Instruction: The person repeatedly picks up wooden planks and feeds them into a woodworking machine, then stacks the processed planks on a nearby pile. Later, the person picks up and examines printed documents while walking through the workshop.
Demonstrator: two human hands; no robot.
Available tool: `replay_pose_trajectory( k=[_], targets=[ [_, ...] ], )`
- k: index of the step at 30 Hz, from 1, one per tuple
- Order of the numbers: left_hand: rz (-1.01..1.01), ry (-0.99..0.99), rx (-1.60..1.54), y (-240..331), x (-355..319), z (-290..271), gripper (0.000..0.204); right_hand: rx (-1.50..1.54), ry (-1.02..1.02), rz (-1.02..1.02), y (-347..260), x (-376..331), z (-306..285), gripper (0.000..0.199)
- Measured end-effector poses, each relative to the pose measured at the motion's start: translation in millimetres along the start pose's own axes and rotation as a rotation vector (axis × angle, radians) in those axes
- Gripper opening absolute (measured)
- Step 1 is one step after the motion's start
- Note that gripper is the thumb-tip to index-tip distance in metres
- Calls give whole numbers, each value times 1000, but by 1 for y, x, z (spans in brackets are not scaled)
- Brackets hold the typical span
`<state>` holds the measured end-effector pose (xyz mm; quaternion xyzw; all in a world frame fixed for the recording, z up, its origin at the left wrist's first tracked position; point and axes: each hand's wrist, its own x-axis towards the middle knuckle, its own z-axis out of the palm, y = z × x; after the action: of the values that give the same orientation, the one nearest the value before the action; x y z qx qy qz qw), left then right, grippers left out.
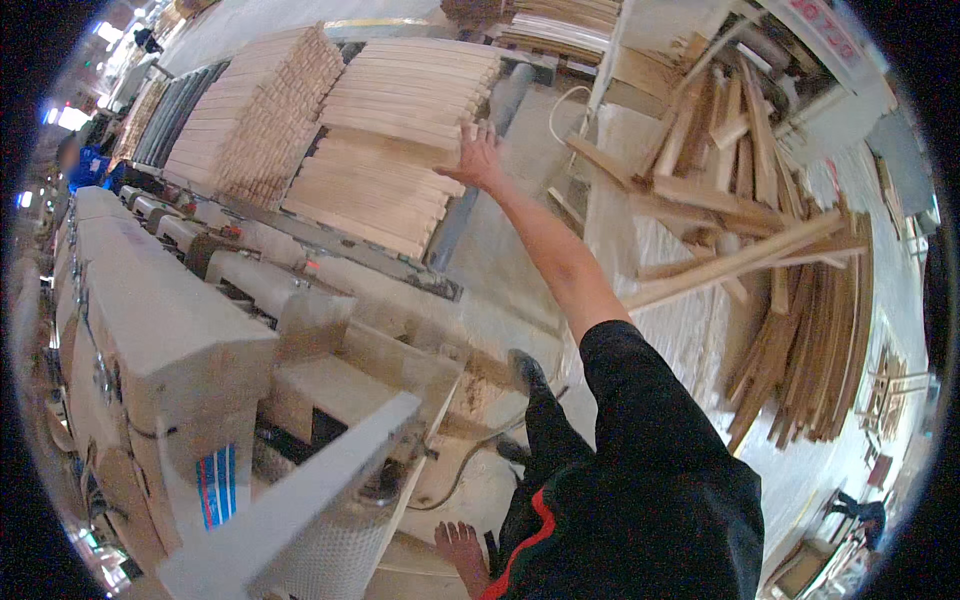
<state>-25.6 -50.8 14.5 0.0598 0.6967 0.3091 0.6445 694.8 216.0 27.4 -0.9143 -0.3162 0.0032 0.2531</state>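
**Entry: right hand at the stacked slats, left hand low by the machine**

Item one. My right hand [478, 155] reached out at full arm's length, fingers spread wide and holding nothing, the palm over the near edge of the nearer stack of pale wooden slats [385, 170]. Whether it touched the top slat I could not tell.

Item two. A second stack of slats [262, 110] stood just beside the first on its left, the two edges close together.

Item three. My left hand [458, 545] lay low by my black trouser leg, fingers loosely spread, gripping nothing, next to the dusty woodworking machine [180, 340].

Item four. A strip of sawdusted floor [505, 250] ran open between the stacks and a heap of loose offcut boards [770, 250] on my right.
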Motion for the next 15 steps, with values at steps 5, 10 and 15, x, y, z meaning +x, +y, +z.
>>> replay_pose_trajectory(
  k=[5, 10, 15],
  targets=[
    [28, 16, 24, -7, -30, 62, 48, 17, 94, 100, 9, 54, 46, 124],
    [9, -15, -36, -4, -54, 115, 48, 6, 116, 150, -6, 67, 64, 124],
    [120, -84, 151, -20, -44, 121, 50, -23, 76, 120, -14, 75, 60, 120]
  ],
)
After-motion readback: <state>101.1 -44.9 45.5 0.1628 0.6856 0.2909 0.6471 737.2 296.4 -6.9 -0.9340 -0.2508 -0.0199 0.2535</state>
